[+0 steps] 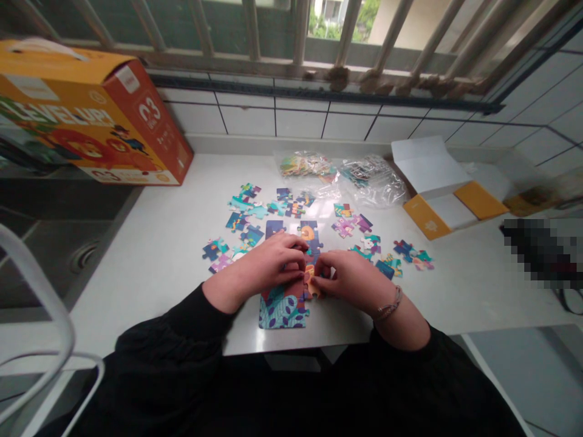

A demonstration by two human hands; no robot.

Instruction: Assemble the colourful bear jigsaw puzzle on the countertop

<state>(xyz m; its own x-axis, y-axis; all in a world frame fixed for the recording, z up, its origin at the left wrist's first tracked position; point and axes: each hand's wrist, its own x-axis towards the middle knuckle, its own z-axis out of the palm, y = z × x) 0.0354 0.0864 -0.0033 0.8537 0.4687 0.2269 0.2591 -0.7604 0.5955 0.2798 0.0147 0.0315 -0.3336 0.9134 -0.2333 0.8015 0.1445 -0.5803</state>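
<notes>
A partly joined jigsaw puzzle [283, 309] lies on the white counter in front of me, with teal leaves at its near end and dark blue at its far end. My right hand [341, 273] pinches an orange puzzle piece [312, 286] at the joined part's right side. Bent over the left side, my left hand [280, 261] has its fingers curled onto the puzzle near that piece; its fingertips are partly hidden. Loose puzzle pieces lie to the left [241, 221] and to the right [348, 226] of my hands.
Clear plastic bags [371, 179] with more pieces lie by the tiled wall. An opened yellow-and-white box [439, 209] stands at the right back. A large orange box [136, 121] stands at the left, beside a dark sink [86, 255]. A white cable [59, 303] curves at the near left.
</notes>
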